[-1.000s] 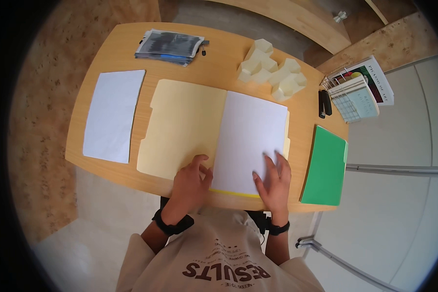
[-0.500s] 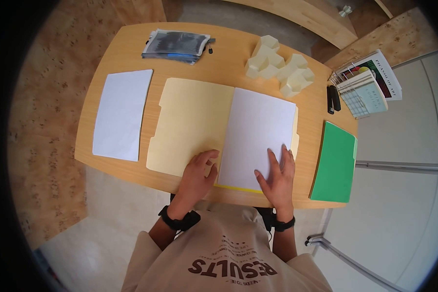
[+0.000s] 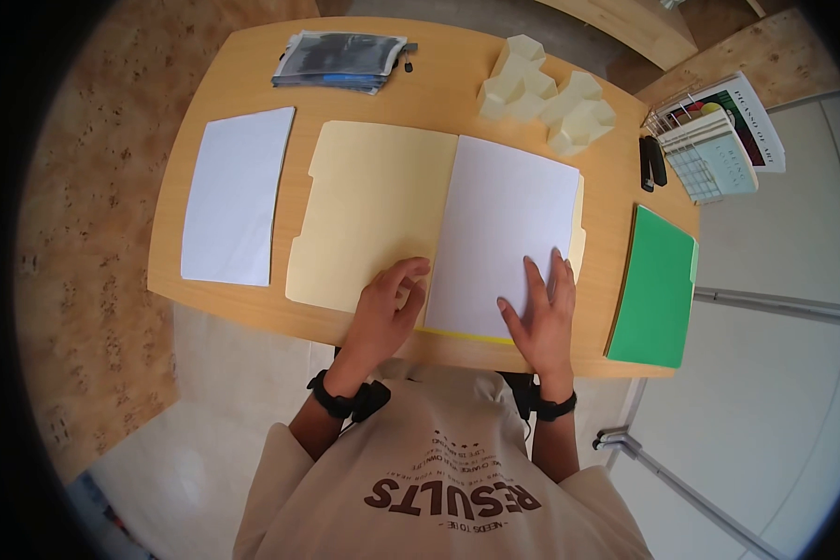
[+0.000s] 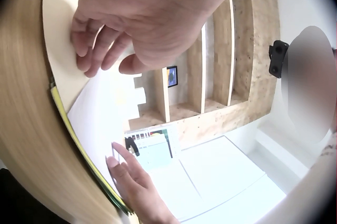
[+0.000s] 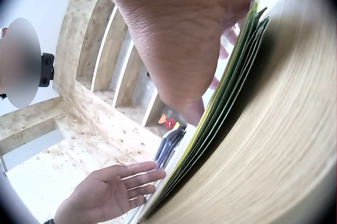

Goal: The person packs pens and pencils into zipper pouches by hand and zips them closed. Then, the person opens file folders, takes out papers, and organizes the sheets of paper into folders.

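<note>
An open cream file folder [image 3: 373, 201] lies on the desk, its tabs showing at both sides. White paper [image 3: 504, 224] covers its right half, with a yellow edge peeking out along the near side. My right hand [image 3: 543, 322] rests on the lower right of that paper, fingers spread. Beside the fold, my left hand [image 3: 385, 303] is at the folder's lower left half, its fingers loosely bent with nothing between them. In the right wrist view, several green and yellow layers [image 5: 221, 92] show stacked under the paper.
White sheets [image 3: 238, 201] lie at the left and a green folder [image 3: 655, 289] at the right. Along the back are dark zip pouches [image 3: 340, 61], cream hexagonal holders [image 3: 541, 98], a black stapler [image 3: 651, 163] and a wire rack with books [image 3: 709, 154].
The head view has shifted, so the desk sits higher and farther right in it. My left hand has edged slightly toward the fold; my right hand stays on the paper.
</note>
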The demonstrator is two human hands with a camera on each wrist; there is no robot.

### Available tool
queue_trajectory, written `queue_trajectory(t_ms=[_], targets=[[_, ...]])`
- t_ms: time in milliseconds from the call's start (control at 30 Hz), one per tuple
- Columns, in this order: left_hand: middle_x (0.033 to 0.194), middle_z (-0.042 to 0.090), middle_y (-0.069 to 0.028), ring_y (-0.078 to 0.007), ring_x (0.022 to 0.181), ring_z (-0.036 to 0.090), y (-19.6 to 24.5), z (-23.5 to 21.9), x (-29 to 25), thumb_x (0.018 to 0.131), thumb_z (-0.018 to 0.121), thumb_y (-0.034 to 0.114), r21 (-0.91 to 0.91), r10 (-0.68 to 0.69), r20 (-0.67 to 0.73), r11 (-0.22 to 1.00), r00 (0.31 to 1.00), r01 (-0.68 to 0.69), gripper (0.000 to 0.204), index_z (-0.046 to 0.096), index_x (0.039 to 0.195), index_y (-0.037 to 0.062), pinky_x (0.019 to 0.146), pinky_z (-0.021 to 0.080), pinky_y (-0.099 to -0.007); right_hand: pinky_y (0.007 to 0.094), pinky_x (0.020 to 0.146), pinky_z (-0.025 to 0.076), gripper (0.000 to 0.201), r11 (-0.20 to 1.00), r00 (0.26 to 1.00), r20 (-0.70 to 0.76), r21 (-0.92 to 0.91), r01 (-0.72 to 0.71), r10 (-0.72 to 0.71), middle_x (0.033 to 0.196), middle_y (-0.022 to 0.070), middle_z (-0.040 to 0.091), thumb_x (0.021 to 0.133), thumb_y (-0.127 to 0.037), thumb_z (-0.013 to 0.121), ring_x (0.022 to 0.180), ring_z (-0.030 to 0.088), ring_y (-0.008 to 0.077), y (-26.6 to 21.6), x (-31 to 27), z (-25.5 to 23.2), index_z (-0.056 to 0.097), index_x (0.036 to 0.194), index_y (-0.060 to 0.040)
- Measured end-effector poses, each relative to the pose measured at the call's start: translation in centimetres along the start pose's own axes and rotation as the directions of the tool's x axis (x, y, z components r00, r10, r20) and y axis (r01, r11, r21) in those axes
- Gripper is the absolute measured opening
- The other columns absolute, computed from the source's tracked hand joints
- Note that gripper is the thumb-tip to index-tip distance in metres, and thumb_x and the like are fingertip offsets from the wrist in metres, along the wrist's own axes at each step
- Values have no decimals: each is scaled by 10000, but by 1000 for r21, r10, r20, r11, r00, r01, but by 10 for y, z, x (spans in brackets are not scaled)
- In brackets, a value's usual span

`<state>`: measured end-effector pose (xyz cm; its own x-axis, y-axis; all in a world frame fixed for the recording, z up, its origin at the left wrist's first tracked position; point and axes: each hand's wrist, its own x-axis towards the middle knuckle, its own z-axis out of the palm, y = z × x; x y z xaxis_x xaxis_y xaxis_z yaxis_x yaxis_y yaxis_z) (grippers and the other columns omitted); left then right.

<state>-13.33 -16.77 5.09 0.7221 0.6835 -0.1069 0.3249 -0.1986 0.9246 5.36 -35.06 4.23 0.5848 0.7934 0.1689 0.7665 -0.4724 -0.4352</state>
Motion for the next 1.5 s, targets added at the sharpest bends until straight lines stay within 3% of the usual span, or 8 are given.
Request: queue_trajectory(t_ms=[467, 1267, 1333, 1367, 1400, 1467, 1500], targets=[[1197, 749, -57, -197, 944, 683, 2, 4, 1, 988, 576, 39, 28, -3, 29, 1000, 1000, 3, 307, 633, 1287, 83, 819, 506, -335, 589, 1178, 315, 667, 999, 999, 32, 38, -28, 27, 1601, 294, 322, 892, -294, 785, 1464, 292, 533, 1, 0, -1, 537, 1475, -83], [1171, 746, -42, -166, 932, 648, -4, 7, 1, 977, 571, -3, -14, -47, 13, 999, 999, 47, 290, 650, 1248, 60, 828, 508, -305, 582, 1173, 329, 699, 1000, 1000, 13, 15, -18, 18, 1574, 290, 362, 880, -288, 800, 1439, 335, 533, 2, -3, 2, 523, 1484, -72], [1155, 728, -34, -144, 935, 632, -8, 0, 1, 971, 566, -41, -123, 25, -64, 992, 998, -32, 303, 650, 1244, 62, 842, 510, -297, 572, 1169, 339, 701, 998, 1000, 7, 52, -28, 28, 1574, 281, 368, 878, -281, 802, 1441, 347, 515, -1, -1, 0, 521, 1484, -69], [1155, 728, -34, -144, 935, 632, -9, -13, 2, 971, 566, -41, -94, 18, -88, 995, 996, -26, 303, 650, 1244, 62, 842, 510, -297, 563, 1166, 349, 703, 997, 999, 1, 65, -49, 49, 1574, 273, 374, 875, -274, 804, 1442, 359, 498, -2, 1, -4, 518, 1484, -66], [1165, 711, -34, -135, 947, 624, -10, -25, 6, 963, 564, -62, -68, 43, -205, 996, 978, -59, 314, 649, 1239, 60, 855, 509, -291, 538, 1161, 363, 675, 992, 999, -28, 120, -43, 47, 1576, 260, 380, 898, -230, 768, 1448, 373, 463, -3, 2, -9, 501, 1494, -61], [1223, 668, -50, -125, 1013, 615, -27, -54, 19, 952, 586, -63, -28, 91, -399, 993, 913, -111, 332, 633, 1264, 40, 899, 504, -294, 532, 1164, 360, 650, 984, 995, -60, 168, -62, 73, 1572, 252, 387, 909, -201, 742, 1445, 380, 454, 2, 1, -20, 498, 1493, -57], [1269, 648, -76, -167, 1088, 612, -27, -75, 24, 945, 599, -39, 91, 121, -488, 992, 864, -87, 389, 600, 1329, 25, 935, 500, -322, 526, 1166, 357, 625, 976, 989, -94, 195, -97, 117, 1569, 245, 395, 919, -172, 717, 1442, 387, 446, 4, 1, -25, 494, 1492, -53]])
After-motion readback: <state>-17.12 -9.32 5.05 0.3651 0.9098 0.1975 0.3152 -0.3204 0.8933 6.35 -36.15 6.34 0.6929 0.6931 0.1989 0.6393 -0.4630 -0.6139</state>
